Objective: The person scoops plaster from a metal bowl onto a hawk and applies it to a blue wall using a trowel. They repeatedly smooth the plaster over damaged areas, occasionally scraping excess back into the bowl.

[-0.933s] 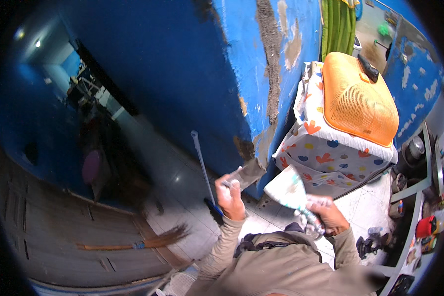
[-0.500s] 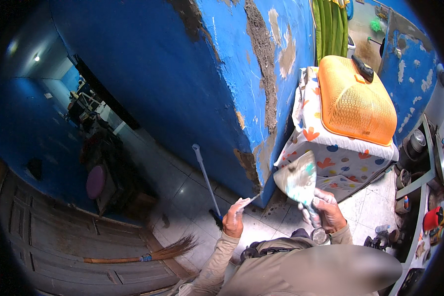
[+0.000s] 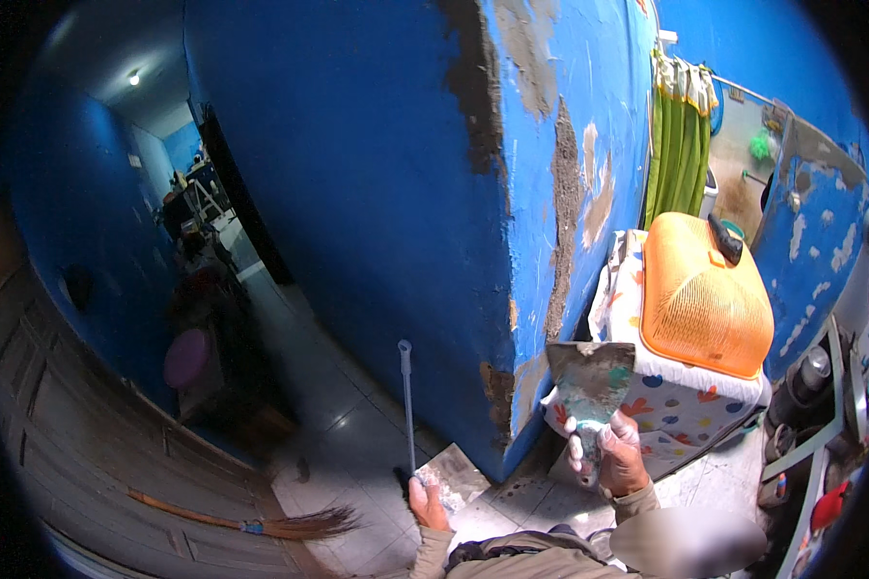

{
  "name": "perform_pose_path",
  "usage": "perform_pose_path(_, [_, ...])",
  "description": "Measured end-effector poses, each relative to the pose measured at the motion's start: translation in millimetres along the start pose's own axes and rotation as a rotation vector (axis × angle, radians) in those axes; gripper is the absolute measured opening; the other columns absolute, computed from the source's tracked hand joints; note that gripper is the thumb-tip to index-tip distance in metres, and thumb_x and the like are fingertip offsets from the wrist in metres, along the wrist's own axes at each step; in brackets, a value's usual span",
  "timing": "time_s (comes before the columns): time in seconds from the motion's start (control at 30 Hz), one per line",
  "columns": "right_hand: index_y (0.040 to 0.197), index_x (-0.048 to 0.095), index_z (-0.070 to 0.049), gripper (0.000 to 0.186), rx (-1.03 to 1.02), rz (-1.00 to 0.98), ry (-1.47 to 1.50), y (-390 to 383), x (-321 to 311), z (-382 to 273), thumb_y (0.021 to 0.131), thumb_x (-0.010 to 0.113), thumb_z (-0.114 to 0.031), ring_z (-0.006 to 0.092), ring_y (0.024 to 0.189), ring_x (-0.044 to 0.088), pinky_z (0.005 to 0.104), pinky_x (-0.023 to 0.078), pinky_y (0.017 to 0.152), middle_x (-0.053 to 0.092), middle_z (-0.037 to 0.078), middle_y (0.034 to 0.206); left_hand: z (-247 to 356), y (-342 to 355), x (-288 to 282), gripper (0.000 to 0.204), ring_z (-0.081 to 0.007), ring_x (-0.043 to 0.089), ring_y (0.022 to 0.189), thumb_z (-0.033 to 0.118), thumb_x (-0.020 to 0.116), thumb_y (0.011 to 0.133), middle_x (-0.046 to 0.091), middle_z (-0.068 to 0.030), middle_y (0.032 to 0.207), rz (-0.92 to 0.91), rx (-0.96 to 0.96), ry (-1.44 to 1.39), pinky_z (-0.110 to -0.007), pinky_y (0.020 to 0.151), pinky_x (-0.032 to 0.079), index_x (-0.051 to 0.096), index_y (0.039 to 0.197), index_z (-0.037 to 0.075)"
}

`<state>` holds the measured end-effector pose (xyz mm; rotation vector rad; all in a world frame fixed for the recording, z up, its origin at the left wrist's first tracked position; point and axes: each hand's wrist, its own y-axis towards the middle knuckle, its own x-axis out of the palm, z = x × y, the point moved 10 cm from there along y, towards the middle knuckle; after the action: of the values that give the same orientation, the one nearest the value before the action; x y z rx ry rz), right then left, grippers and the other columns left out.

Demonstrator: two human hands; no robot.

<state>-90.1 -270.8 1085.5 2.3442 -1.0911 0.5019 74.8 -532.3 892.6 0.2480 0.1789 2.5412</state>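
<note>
Outward, right hand [image 3: 618,457] points scraper [image 3: 594,374]; left hand [image 3: 429,504] grips flat plate [image 3: 462,471].

Wall corner [image 3: 510,318] ahead, open floor [image 3: 343,410] left

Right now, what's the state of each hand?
Left hand: closed, holding a flat rectangular plate by its edge.
Right hand: closed, holding a wide-bladed scraper, blade up.

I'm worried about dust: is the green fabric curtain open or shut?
Open, at least partly: the green fabric curtain hangs in bunched folds, leaving the pale, brown-stained wall beside it visible.
</note>
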Motion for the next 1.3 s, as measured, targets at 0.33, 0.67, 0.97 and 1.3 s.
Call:
perform_pose_path(0.33, [0.13, 0.057, -0.006, 0.065, -0.913, 0.041, -1.315, 56.8, 63.1, -151.9, 0.069, 0.067, 0.013, 0.029, 0.107, 0.057, 0.0367, 0.047, 0.089, 0.056, 0.017, 0.116, -19.9, -4.2, -15.7, 0.021, -0.0165, 0.049, 0.088, 0.017, 0.051, 0.095, 0.055, -0.0088, 0.095, 0.017, -0.042, -0.038, -0.03, 0.083, 0.041, 0.051, 0.104, -0.002])
perform_pose_path(0.67, [0.125, 0.062, -0.013, 0.057, -1.436, -0.036, -1.684, 109.0, 128.9, -198.9, 0.074, 0.065, 0.012, 0.0272, 0.097, 0.061, 0.0344, 0.051, 0.08, 0.057, 0.013, 0.113, -32.5, -10.0, -21.4, 0.022, -0.0191, 0.049, 0.086, 0.018, 0.049, 0.096, 0.055, -0.0112, 0.094, 0.089, -0.123, 0.016, -0.033, 0.081, 0.041, 0.05, 0.101, -0.003])
perform_pose_path(0.97, [0.127, 0.062, -0.023, 0.066, -1.498, -0.093, -1.84, 148.1, 140.2, -202.6, 0.072, 0.063, 0.012, 0.0289, 0.093, 0.063, 0.0367, 0.054, 0.078, 0.056, 0.014, 0.111, -42.3, 4.3, -27.6, 0.026, -0.0239, 0.049, 0.088, 0.02, 0.047, 0.097, 0.054, -0.0157, 0.096, 0.071, -0.089, 0.057, -0.035, 0.084, 0.041, 0.048, 0.103, -0.005])
perform_pose_path(1.3, [0.131, 0.059, -0.023, 0.066, -1.392, 0.046, -1.854, 167.9, 97.5, -208.1, 0.075, 0.063, 0.011, 0.0262, 0.09, 0.062, 0.0346, 0.053, 0.076, 0.055, 0.012, 0.11, -53.0, 6.6, -30.2, 0.032, -0.0278, 0.051, 0.092, 0.021, 0.048, 0.097, 0.055, -0.0192, 0.1, 0.102, -0.128, 0.121, -0.036, 0.086, 0.04, 0.048, 0.107, -0.009])
